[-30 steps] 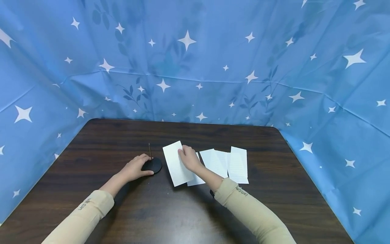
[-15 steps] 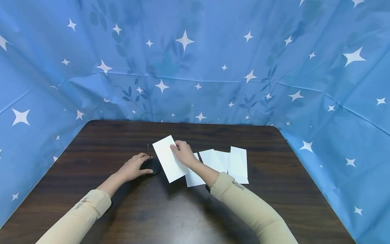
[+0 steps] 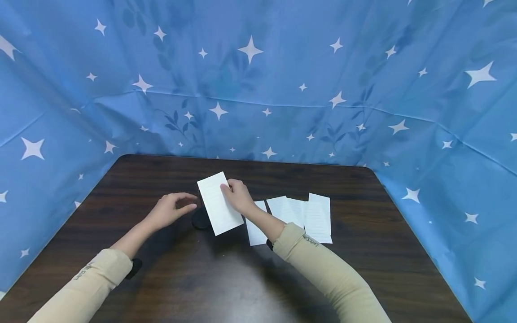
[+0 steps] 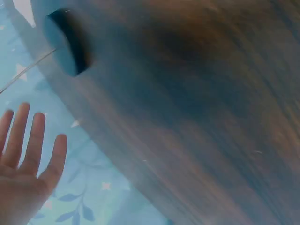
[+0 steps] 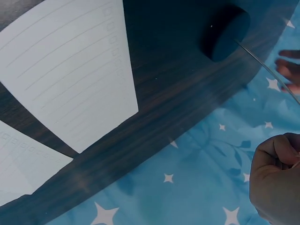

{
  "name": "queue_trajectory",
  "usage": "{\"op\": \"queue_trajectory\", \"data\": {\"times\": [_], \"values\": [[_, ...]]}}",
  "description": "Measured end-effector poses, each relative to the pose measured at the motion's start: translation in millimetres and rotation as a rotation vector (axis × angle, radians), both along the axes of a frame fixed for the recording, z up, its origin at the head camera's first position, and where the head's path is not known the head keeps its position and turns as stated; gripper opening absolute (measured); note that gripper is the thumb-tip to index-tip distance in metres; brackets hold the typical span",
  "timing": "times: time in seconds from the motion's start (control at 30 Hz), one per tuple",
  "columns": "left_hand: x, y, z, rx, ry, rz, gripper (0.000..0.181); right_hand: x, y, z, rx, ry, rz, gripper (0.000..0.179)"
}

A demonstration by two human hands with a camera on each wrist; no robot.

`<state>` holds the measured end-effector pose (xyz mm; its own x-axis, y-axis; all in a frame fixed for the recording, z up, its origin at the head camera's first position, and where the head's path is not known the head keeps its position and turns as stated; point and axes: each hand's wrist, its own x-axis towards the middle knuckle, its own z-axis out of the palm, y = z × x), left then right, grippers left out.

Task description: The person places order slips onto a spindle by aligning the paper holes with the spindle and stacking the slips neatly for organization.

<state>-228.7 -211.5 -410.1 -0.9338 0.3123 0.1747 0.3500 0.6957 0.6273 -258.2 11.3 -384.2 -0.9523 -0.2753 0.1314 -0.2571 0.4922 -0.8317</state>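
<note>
My right hand (image 3: 239,197) pinches a white paper sheet (image 3: 220,206) between thumb and fingers, raised and tilted above the table. Behind that sheet's left edge stands a paper spike with a round black base (image 3: 200,218); most of its thin rod is hidden in the head view. The rod (image 4: 28,68) shows upright from the base in the left wrist view. My left hand (image 3: 171,210) is just left of the spike, apart from the base, its fingers (image 4: 33,145) straight and spread. In the right wrist view my right hand (image 5: 276,178) is curled, and the held sheet is out of frame.
Several ruled sheets lie on the dark wooden table (image 3: 242,278) right of the spike: one sheet (image 3: 256,224) alone, then overlapping sheets (image 3: 286,210) and a right-hand sheet (image 3: 317,217). A blue star-patterned curtain (image 3: 258,89) hangs behind the table.
My right hand has carried the sheet leftward and up until it partly covers the spike. My left hand has let go of the spike's base and drawn back to the left.
</note>
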Motion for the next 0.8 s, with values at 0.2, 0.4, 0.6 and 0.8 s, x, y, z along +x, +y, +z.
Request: {"op": "queue_trajectory", "data": {"times": [0.2, 0.4, 0.6, 0.8], "values": [[-1.1, 15.0, 18.2, 0.193, 0.036, 0.185, 0.029, -1.1, -5.7, 5.4, -0.014, -0.005, -0.018, 0.033], [1.9, 31.7, 34.5, 0.37, -0.143, 0.35, 0.045, -1.4, -12.5, 9.5, -0.031, -0.011, -0.024, 0.03], [4.0, 40.2, 38.9, 0.428, -0.201, 0.4, 0.04, 1.1, -16.1, 6.2, -0.038, -0.032, -0.008, 0.026], [5.5, 43.1, 38.0, 0.503, -0.213, 0.404, 0.036, 4.8, -17.3, 6.0, -0.057, -0.051, -0.004, 0.025]]}}
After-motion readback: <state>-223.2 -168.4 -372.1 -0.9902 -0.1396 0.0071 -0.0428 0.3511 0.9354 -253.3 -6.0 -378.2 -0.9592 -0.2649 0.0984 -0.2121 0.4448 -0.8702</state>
